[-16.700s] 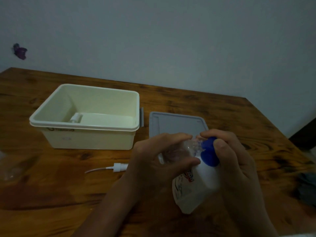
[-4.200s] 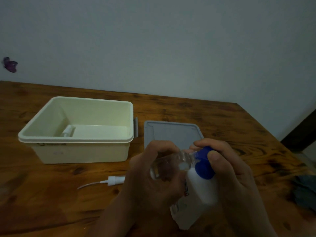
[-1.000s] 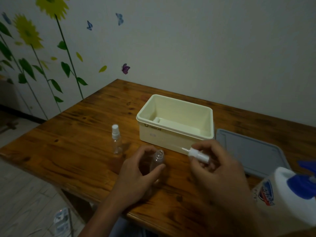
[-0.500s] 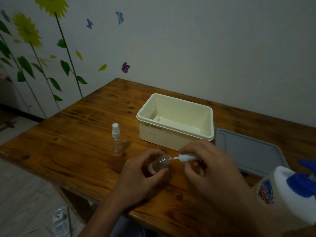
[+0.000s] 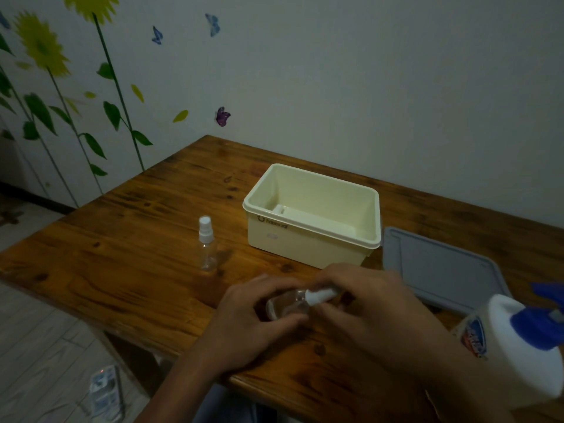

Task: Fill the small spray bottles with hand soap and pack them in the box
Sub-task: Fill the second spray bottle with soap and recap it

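While gripped, clear round bottle [image 5: 285, 305], white cap [image 5: 319, 296].

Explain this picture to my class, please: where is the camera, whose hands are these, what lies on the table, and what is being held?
There is no machine here. A person wears one wide-angle camera on the head, looking forward and down, so the two hands are that person's own. The left hand grips a small clear spray bottle, tilted on its side. The right hand pinches the white spray cap at the bottle's neck; whether it is screwed tight cannot be told. On the wooden table stand a second small spray bottle, capped and upright, and an open cream plastic box. Its grey lid lies flat beside it. Nearest the camera, on the right, stands a large white hand soap bottle with a blue top.
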Motion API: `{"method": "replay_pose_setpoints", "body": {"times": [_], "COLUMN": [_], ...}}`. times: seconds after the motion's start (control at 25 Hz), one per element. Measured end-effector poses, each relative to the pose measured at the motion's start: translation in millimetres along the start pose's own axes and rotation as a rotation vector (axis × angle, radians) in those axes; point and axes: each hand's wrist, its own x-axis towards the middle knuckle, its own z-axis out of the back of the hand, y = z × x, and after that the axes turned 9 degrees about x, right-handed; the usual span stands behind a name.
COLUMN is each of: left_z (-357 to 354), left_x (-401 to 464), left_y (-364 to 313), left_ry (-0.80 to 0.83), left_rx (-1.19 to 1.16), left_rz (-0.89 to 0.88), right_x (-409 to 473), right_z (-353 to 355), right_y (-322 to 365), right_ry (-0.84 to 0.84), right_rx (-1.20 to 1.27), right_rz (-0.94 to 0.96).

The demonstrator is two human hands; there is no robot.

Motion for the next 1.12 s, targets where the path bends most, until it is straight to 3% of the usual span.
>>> {"method": "replay_pose_setpoints", "body": {"times": [0.2, 0.36, 0.52, 0.6, 0.8, 0.88, 0.96, 1.04, 1.12], "left_z": [1.0, 1.0, 1.4, 1.5, 1.4, 2.2, 3.2, 2.3, 1.8], "left_x": [-1.2, -1.6, -0.6, -0.7, -0.9, -0.9, -0.7, -0.6, -0.8], "left_y": [-2.9, -3.0, -1.5, -1.5, -2.7, -4.2, -3.1, -1.7, -2.2], "left_ry": [-0.043, -0.043, -0.068, -0.069, -0.045, -0.06, -0.074, -0.058, -0.032], "left_rx": [0.093, 0.109, 0.049, 0.043, 0.073, 0.058, 0.04, 0.036, 0.052], "left_rz": [-0.029, -0.044, -0.022, -0.029, -0.033, -0.018, -0.013, -0.021, -0.024], "right_x": [2.4, 2.5, -7.0, -9.9, -1.8, -5.2, -9.2, -10.7, -6.2], "right_z": [-3.2, -16.4, -5.7, -2.7, -14.4, -14.4, -10.7, -9.7, -16.0], "right_y": [-0.8, -1.9, 0.9, 0.5, -2.4, -1.3, -0.5, -1.5, -2.7], "right_ry": [-0.143, -0.27, -0.153, -0.109, -0.224, -0.278, -0.211, -0.153, -0.202], "right_rx": [0.104, 0.066, 0.288, 0.28, -0.002, 0.075, 0.176, 0.193, 0.149], "right_rz": [-0.194, -0.198, -0.219, -0.188, -0.216, -0.217, -0.2, -0.158, -0.185]}}
